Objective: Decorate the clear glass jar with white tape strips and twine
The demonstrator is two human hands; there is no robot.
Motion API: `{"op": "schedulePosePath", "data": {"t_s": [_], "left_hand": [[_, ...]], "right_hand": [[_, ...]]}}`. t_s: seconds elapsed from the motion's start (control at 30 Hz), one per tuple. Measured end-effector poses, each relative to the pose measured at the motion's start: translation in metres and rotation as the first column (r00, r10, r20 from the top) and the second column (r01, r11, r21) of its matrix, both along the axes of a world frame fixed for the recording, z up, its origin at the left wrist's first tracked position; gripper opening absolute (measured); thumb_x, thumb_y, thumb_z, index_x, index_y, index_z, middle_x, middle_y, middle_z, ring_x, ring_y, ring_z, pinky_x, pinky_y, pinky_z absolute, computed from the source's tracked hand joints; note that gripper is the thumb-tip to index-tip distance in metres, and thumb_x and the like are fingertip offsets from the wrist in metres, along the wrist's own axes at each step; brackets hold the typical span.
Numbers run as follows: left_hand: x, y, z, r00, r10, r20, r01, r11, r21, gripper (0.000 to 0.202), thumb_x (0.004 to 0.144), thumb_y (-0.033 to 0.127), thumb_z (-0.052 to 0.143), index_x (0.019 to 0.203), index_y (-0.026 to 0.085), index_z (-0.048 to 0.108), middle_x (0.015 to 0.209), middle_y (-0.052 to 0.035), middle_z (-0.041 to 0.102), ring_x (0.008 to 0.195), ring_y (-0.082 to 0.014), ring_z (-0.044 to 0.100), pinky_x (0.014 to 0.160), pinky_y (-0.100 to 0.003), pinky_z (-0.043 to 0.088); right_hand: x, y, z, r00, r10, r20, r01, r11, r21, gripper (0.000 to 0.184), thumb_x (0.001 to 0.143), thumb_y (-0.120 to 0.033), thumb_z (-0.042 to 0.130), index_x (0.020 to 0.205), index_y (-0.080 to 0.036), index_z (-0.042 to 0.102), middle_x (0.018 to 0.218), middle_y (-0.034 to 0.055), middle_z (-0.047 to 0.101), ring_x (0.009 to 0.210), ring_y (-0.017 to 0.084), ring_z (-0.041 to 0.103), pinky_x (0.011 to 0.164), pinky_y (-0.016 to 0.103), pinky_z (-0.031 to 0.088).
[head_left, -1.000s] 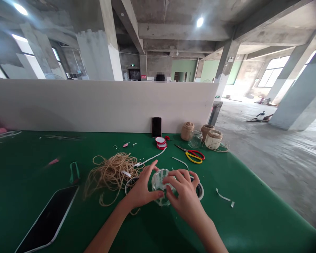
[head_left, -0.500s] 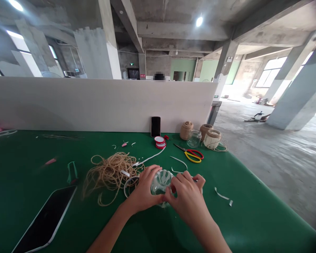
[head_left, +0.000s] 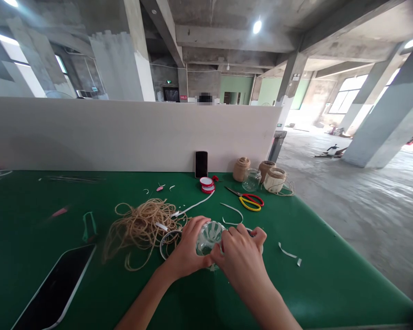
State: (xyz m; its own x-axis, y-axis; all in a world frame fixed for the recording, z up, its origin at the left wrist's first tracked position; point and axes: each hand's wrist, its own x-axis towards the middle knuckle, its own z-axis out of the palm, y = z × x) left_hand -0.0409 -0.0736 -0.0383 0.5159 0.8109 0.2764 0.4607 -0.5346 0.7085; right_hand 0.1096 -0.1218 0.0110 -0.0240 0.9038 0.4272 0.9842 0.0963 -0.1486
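Note:
A small glass jar (head_left: 209, 238) with white strips stuck on it sits between my hands, just above the green table top. My left hand (head_left: 187, 243) grips it from the left, and my right hand (head_left: 242, 256) grips it from the right. A ring-shaped roll of white tape (head_left: 165, 245) lies under my hands, mostly hidden by them and the jar. A tangle of jute twine (head_left: 141, 229) lies to the left of my left hand, and a loose white strip (head_left: 196, 206) runs from it towards the back.
Farther back stand a phone (head_left: 201, 164), a red and white spool (head_left: 207, 185), red-and-yellow-handled scissors (head_left: 248, 202), an empty glass jar (head_left: 251, 180) and twine-wrapped jars (head_left: 274, 180). A tablet (head_left: 55, 286) lies at front left. A white partition (head_left: 124, 135) backs the table.
My hands have closed in around the jar, and the jar has turned in them. The whole view has drifted slightly left and upward.

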Motion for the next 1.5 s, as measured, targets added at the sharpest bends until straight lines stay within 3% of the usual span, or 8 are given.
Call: {"op": "schedulePosePath", "data": {"t_s": [0.3, 0.5, 0.7, 0.87, 1.3, 1.5], "left_hand": [[0.001, -0.001, 0.002, 1.0, 0.012, 0.006, -0.012, 1.0, 0.028, 0.07, 0.069, 0.035, 0.063, 0.13, 0.023, 0.031, 0.135, -0.0103, 0.031, 0.126, -0.0311, 0.031, 0.103, -0.045, 0.032], [0.001, -0.001, -0.002, 0.999, 0.019, 0.032, -0.019, 1.0, 0.01, 0.072, 0.072, 0.048, 0.063, 0.132, 0.025, 0.031, 0.136, -0.0096, 0.03, 0.126, -0.031, 0.031, 0.103, -0.043, 0.033], [0.002, -0.002, -0.007, 0.998, 0.029, 0.05, -0.029, 0.999, 0.013, 0.072, 0.07, 0.046, 0.065, 0.131, 0.025, 0.032, 0.136, -0.0101, 0.03, 0.126, -0.0323, 0.03, 0.103, -0.045, 0.033], [0.003, -0.002, -0.006, 0.998, 0.031, 0.06, -0.031, 0.999, 0.008, 0.071, 0.07, 0.043, 0.063, 0.13, 0.024, 0.032, 0.135, -0.0102, 0.031, 0.125, -0.0312, 0.03, 0.102, -0.044, 0.033], [0.003, -0.002, -0.004, 0.999, 0.027, 0.047, -0.029, 0.999, 0.024, 0.072, 0.069, 0.043, 0.062, 0.13, 0.022, 0.032, 0.134, -0.0113, 0.031, 0.124, -0.0318, 0.031, 0.102, -0.043, 0.033], [0.004, -0.002, -0.002, 0.998, 0.022, 0.053, -0.022, 1.0, 0.007, 0.069, 0.07, 0.04, 0.061, 0.13, 0.023, 0.031, 0.133, -0.0109, 0.031, 0.123, -0.0301, 0.033, 0.101, -0.042, 0.034]], "right_hand": [[-0.005, 0.002, 0.001, 1.0, 0.001, 0.018, -0.001, 1.0, -0.019, 0.016, 0.065, -0.011, 0.053, 0.05, -0.017, 0.049, 0.06, 0.0061, 0.062, 0.073, 0.022, 0.051, 0.076, 0.043, 0.023], [0.007, 0.004, -0.007, 0.995, -0.007, 0.095, 0.007, 1.0, 0.004, 0.021, 0.07, -0.005, 0.052, 0.052, -0.016, 0.053, 0.059, 0.0068, 0.061, 0.072, 0.022, 0.052, 0.075, 0.043, 0.022], [0.014, -0.001, -0.009, 0.992, 0.063, 0.108, -0.073, 0.993, 0.091, 0.02, 0.074, -0.01, 0.053, 0.055, -0.017, 0.056, 0.059, 0.0056, 0.059, 0.073, 0.021, 0.05, 0.075, 0.043, 0.022], [0.008, -0.001, 0.0, 0.99, 0.081, 0.112, -0.085, 0.996, 0.033, 0.023, 0.074, -0.021, 0.055, 0.051, -0.017, 0.056, 0.057, 0.0069, 0.059, 0.072, 0.022, 0.051, 0.075, 0.044, 0.022], [0.001, 0.005, 0.012, 0.988, 0.086, 0.132, -0.057, 0.976, -0.21, 0.027, 0.072, -0.02, 0.052, 0.046, -0.016, 0.057, 0.053, 0.0085, 0.061, 0.068, 0.022, 0.055, 0.075, 0.043, 0.025], [0.0, 0.006, 0.013, 0.991, 0.08, 0.111, -0.048, 0.964, -0.261, 0.026, 0.072, -0.018, 0.053, 0.046, -0.016, 0.057, 0.053, 0.0084, 0.061, 0.069, 0.024, 0.056, 0.073, 0.041, 0.025]]}}
